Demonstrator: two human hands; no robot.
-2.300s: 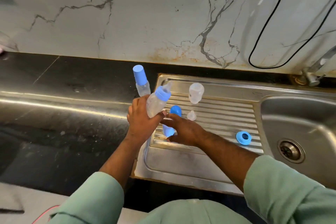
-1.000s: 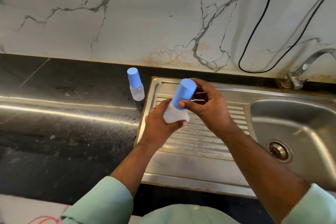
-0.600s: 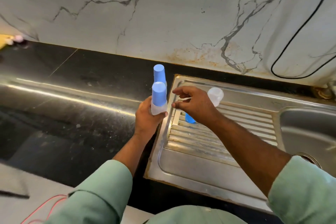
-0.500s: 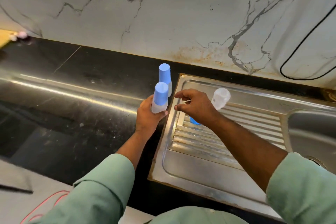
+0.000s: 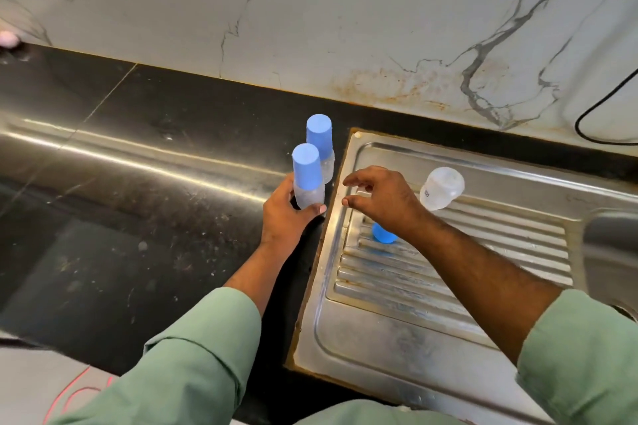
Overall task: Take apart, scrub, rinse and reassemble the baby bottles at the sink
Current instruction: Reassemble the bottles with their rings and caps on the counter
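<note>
My left hand (image 5: 284,217) grips a small clear baby bottle with a blue cap (image 5: 307,173), upright on the black counter just left of the drainboard. Right behind it stands a second capped bottle (image 5: 321,145). My right hand (image 5: 383,198) hovers over the drainboard's left edge with loosely bent fingers, holding nothing. Under that hand a blue cap (image 5: 382,235) shows in part on the ridges. A clear bottle body (image 5: 441,188) without a cap stands upside down on the drainboard further right.
The steel drainboard (image 5: 431,290) runs right into the sink basin (image 5: 611,252). The black counter (image 5: 138,203) stretches left. A marble wall rises behind, with a black cable (image 5: 602,114) at right. A red wire (image 5: 77,393) lies at bottom left.
My left hand has carried the capped bottle from over the drainboard down to the counter beside the other capped bottle. My right hand has let go of the cap and hovers beside it.
</note>
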